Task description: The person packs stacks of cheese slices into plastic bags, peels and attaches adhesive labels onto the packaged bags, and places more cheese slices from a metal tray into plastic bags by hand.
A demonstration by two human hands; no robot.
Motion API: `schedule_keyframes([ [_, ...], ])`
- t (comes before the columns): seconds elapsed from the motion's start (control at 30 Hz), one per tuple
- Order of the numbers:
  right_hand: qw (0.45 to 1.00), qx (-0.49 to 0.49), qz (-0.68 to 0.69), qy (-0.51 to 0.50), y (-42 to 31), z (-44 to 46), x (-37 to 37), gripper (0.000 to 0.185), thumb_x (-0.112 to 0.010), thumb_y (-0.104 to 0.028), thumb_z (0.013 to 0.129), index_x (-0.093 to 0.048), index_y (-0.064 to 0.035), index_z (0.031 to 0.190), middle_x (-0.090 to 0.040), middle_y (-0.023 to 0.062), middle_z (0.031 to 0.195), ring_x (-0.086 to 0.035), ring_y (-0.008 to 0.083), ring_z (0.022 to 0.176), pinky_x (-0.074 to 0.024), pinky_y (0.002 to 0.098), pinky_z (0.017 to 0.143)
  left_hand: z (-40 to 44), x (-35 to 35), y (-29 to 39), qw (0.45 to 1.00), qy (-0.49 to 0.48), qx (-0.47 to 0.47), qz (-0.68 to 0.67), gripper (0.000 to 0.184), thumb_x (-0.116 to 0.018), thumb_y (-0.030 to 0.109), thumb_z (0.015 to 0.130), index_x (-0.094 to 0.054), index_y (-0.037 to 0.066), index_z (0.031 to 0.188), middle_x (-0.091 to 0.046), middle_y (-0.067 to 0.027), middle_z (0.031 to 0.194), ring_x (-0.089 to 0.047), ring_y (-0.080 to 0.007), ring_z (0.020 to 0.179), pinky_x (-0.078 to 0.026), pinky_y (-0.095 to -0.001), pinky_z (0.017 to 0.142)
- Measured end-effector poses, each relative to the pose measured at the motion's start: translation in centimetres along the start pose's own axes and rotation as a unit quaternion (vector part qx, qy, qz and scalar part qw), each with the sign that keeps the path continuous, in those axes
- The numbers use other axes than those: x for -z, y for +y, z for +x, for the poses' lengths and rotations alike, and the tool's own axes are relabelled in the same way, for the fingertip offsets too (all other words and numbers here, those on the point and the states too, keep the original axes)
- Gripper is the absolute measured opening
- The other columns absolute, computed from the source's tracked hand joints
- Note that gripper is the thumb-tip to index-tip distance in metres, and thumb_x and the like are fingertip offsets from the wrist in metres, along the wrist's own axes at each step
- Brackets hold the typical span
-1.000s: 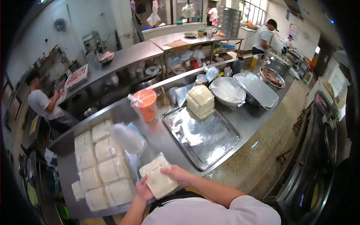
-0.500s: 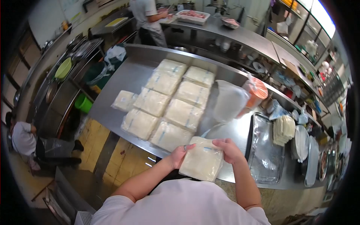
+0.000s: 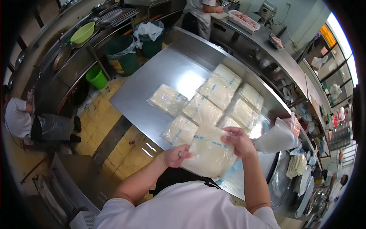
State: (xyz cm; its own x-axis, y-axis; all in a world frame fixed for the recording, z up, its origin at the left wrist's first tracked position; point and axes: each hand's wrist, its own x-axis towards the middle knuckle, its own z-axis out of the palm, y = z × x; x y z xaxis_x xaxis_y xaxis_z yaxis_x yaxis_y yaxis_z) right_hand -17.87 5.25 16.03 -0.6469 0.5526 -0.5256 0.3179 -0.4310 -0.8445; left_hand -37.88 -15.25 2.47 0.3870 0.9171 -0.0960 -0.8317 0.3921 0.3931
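A steel table (image 3: 145, 86) carries wrapped packs (image 3: 219, 89) and a metal tray (image 3: 278, 175).

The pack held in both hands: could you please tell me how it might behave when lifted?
The pack looks broad and flat, so it seems unlikely to roll. Its glossy, wrinkled wrap may slide a little under the fingers. It spans the left hand and right hand without folding, so probably fairly firm.

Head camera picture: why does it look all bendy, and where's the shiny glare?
Head view: edges bow, probably from a wide lens; corners are black; glare whitens part of the metal table; the window is washed out; print on the held packet looks soft.
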Motion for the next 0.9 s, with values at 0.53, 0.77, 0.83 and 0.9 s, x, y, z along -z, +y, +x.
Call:
schedule_keyframes([
  [0.53, 0.991, 0.058, 0.121, -0.014, -1.8, 18.9, -11.7, 0.028, -0.07, -0.008, 0.095, -0.059, 0.0062, 0.116, -0.069, 0.0144, 0.097, -0.07, 0.0213, 0.075, -0.0614, 0.0348, 0.065, 1.0, 8.2, 21.3, 0.909, 0.213, -0.332, -0.133, 0.049, -0.063, 0.026, 0.099, -0.054, -0.001, 0.14, -0.062, -0.0167, 0.137, -0.06, -0.0327, 0.124, -0.044, -0.0494, 0.111],
  [0.77, 0.986, 0.043, -0.14, 0.085, -2.7, 27.6, -13.3, 0.038, -0.072, -0.005, 0.086, -0.056, 0.0137, 0.115, -0.069, 0.0184, 0.087, -0.069, 0.0228, 0.063, -0.06, 0.034, 0.06, -0.4, 17.2, 25.9, 0.841, 0.44, -0.249, 0.194, 0.028, -0.072, 0.005, 0.091, -0.07, -0.003, 0.117, -0.074, -0.0122, 0.102, -0.07, -0.0199, 0.086, -0.056, -0.0336, 0.078],
  [0.83, 0.96, 0.004, -0.261, 0.098, -2.5, 28.4, -14.1, 0.043, -0.073, -0.005, 0.082, -0.055, 0.0136, 0.117, -0.07, 0.0206, 0.088, -0.072, 0.0259, 0.07, -0.0601, 0.0376, 0.061, 0.1, 18.4, 25.1, 0.812, 0.467, -0.219, 0.273, 0.023, -0.074, 0.006, 0.09, -0.073, -0.004, 0.111, -0.075, -0.0098, 0.095, -0.07, -0.0183, 0.081, -0.054, -0.0314, 0.074],
  [0.9, 0.914, 0.008, -0.391, 0.113, -1.1, 30.1, -13.8, 0.046, -0.072, -0.005, 0.08, -0.054, 0.0134, 0.118, -0.071, 0.0236, 0.088, -0.074, 0.0314, 0.077, -0.06, 0.0415, 0.064, 0.8, 19.6, 24.6, 0.776, 0.492, -0.204, 0.338, 0.021, -0.074, 0.006, 0.088, -0.075, -0.004, 0.107, -0.076, -0.0084, 0.09, -0.069, -0.0166, 0.078, -0.053, -0.03, 0.071],
])
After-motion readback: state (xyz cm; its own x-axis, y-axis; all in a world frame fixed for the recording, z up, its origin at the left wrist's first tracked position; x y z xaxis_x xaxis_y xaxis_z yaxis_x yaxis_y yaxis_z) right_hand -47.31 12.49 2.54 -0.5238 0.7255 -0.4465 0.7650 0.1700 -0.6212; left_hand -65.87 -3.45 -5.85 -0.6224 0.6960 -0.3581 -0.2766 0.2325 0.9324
